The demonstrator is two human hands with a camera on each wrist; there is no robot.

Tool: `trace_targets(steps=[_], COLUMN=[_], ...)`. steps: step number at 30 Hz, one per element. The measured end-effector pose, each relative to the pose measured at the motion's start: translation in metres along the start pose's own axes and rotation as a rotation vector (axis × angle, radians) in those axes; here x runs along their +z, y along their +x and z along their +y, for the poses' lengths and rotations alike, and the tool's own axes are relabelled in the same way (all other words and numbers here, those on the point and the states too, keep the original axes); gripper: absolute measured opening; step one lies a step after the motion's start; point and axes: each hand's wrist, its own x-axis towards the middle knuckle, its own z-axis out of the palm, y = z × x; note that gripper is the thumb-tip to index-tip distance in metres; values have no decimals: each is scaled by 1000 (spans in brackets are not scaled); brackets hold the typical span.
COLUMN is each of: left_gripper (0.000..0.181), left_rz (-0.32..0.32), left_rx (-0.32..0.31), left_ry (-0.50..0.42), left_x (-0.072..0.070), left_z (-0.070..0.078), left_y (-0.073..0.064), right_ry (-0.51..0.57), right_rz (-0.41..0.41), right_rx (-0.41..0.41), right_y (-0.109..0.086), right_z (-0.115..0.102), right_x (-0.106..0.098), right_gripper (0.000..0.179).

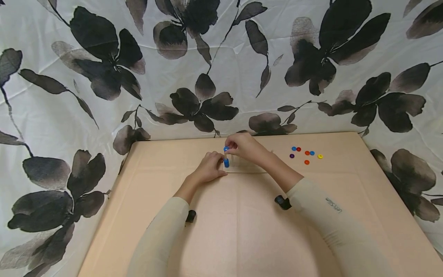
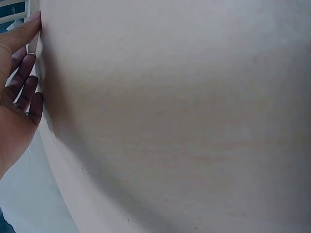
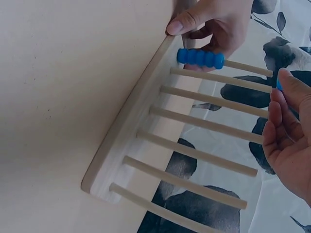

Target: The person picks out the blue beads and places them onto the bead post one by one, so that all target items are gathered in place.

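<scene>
A wooden base (image 3: 136, 119) carries a row of several upright wooden pegs. Several blue beads (image 3: 200, 58) are stacked at the foot of the end peg, beside my left hand (image 1: 209, 168). That hand holds the end of the base, its thumb on the near edge and fingers behind, as the right wrist view shows. My right hand (image 1: 247, 148) pinches one more blue bead (image 1: 226, 148) at the tip of the same peg. Its fingers mostly hide this bead in the right wrist view. The other pegs bear no beads.
To the right of the rack lie loose beads: blue, red, orange, purple and a yellow bead (image 1: 320, 156). The tan tabletop (image 1: 214, 238) meets a floral cloth (image 1: 249, 65) at its back edge. Each wrist wears a small black camera (image 1: 283, 202).
</scene>
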Motion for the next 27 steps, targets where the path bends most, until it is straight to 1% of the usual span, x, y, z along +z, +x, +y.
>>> trace_targets(steps=[7,15,27], left_gripper=[51,55,55], left_rz=[17,14,24], left_rx=[9,-7,1], left_ry=[4,8,14], left_x=[0,0,0], left_z=[0,0,1], left_y=[2,4,4], right_ry=[17,-31,-49], right_rz=[-14,-53,-60], right_rx=[-18,10,28], right_y=[5,6,5], right_z=[2,5,7], right_x=[6,11,13], right_gripper=[14,18,19])
